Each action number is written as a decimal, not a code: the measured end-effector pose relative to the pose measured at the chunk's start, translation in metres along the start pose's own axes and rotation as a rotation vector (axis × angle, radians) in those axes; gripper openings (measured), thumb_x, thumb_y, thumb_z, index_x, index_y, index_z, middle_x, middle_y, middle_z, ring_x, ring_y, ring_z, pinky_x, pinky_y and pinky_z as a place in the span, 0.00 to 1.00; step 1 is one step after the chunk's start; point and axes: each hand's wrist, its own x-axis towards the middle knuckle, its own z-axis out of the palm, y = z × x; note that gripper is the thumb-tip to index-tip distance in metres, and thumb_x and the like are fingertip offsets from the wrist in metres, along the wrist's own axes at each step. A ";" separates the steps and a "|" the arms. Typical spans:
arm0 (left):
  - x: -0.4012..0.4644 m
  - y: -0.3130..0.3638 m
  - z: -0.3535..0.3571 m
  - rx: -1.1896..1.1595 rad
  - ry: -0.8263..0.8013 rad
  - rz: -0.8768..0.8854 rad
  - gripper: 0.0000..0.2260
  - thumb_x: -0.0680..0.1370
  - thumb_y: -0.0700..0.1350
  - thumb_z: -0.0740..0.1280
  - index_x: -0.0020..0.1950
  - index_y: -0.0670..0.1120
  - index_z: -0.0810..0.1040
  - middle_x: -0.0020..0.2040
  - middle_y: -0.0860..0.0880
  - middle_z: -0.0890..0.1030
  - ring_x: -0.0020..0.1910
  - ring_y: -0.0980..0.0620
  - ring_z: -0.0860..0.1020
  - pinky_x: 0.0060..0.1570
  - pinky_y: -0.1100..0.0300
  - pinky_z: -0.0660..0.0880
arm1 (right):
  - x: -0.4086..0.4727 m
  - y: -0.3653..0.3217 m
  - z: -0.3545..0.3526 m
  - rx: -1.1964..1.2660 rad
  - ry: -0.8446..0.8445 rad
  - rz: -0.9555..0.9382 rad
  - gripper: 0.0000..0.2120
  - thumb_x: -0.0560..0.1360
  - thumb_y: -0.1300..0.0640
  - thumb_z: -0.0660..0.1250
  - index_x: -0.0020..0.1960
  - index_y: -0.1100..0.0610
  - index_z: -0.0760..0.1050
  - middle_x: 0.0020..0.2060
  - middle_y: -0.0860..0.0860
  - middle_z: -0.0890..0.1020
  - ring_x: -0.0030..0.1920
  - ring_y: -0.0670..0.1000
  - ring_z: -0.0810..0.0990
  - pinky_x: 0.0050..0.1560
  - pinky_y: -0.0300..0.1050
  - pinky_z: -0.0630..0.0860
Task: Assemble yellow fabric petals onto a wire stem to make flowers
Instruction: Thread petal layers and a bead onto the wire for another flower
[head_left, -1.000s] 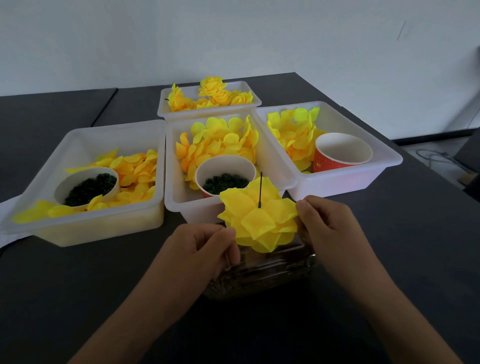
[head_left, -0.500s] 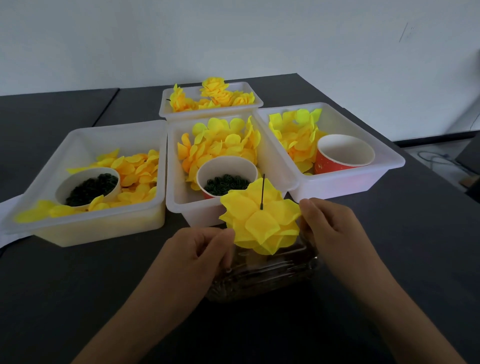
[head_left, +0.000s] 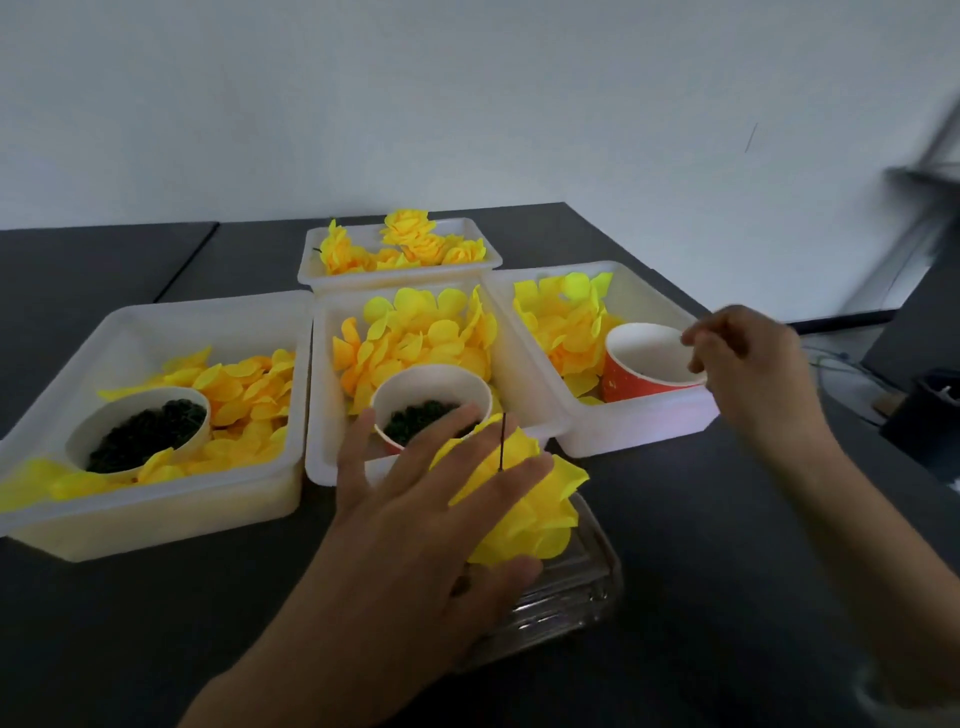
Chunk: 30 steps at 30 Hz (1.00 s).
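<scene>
Watching from afar, I see my right hand (head_left: 748, 358) has left the yellow fabric flower (head_left: 524, 499) on its dark wire stem (head_left: 502, 441); fingers curled, it pinches something tiny above the red paper cup (head_left: 644, 364). My left hand (head_left: 415, 514) now spreads flat-fingered over the petals.

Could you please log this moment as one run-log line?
left hand: open over flower | right hand: fingers curled at red cup | wire: upright

A single head-worn camera looks forward and down, close over the dark table (head_left: 156, 623).
</scene>
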 end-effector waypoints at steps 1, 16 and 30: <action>0.000 0.001 0.003 0.019 -0.015 0.008 0.24 0.78 0.65 0.52 0.73 0.60 0.66 0.75 0.55 0.67 0.76 0.52 0.61 0.69 0.32 0.52 | 0.022 0.002 0.006 -0.044 0.010 -0.013 0.10 0.76 0.62 0.59 0.46 0.55 0.79 0.40 0.52 0.81 0.41 0.52 0.78 0.37 0.41 0.70; -0.008 0.007 0.040 -0.061 0.128 -0.049 0.27 0.76 0.64 0.57 0.74 0.59 0.66 0.74 0.57 0.68 0.74 0.54 0.65 0.66 0.41 0.54 | 0.110 0.053 0.074 -0.856 -0.767 -0.050 0.10 0.78 0.61 0.63 0.58 0.58 0.78 0.52 0.56 0.79 0.49 0.55 0.76 0.47 0.44 0.70; -0.009 0.008 0.052 -0.145 0.218 -0.063 0.27 0.74 0.63 0.60 0.73 0.60 0.65 0.73 0.59 0.67 0.74 0.55 0.64 0.67 0.39 0.54 | 0.125 0.060 0.049 -0.574 -0.603 -0.078 0.19 0.74 0.52 0.71 0.27 0.55 0.72 0.26 0.51 0.71 0.30 0.50 0.69 0.32 0.43 0.63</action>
